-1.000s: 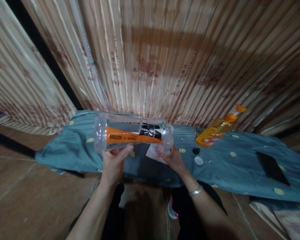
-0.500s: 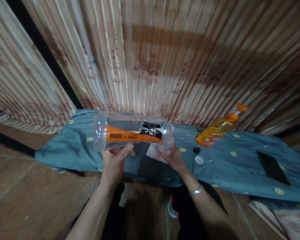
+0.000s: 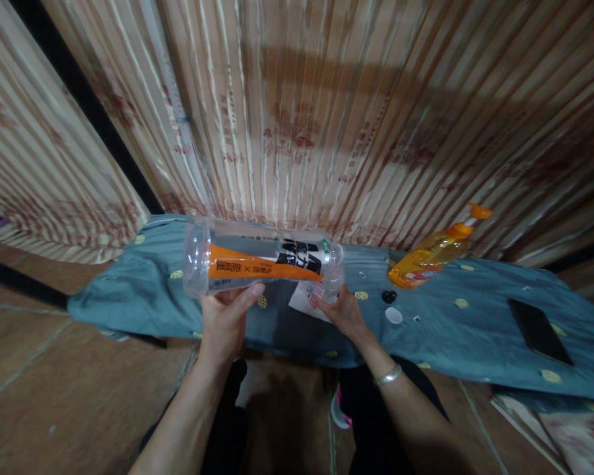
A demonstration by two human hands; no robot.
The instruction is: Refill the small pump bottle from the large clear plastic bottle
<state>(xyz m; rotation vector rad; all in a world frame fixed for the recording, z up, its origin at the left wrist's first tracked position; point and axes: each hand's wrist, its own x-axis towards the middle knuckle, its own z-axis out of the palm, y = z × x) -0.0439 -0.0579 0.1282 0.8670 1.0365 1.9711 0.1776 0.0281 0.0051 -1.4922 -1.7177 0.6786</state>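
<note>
A clear plastic drink bottle (image 3: 257, 260) with an orange, black and silver label lies sideways in the air, its base to the left and its neck to the right. My left hand (image 3: 228, 313) grips it from below near the base, thumb along the front. At the neck end, my right hand (image 3: 341, 310) is closed around the bottle; some of its fingers are hidden behind it. A white and pink paper or packet (image 3: 304, 300) shows beneath the neck, beside my right fingers; I cannot tell whether they touch it.
On the blue-green cloth (image 3: 153, 284) stands a tilted-looking orange pump bottle (image 3: 426, 260). Near it lie a small black piece (image 3: 389, 296) and a white cap (image 3: 394, 315). A dark phone (image 3: 539, 331) rests at the right. Behind hangs a striped curtain (image 3: 297, 132).
Almost nothing differs. The bottle's base end sits very slightly farther left and higher; both hands keep the same hold.
</note>
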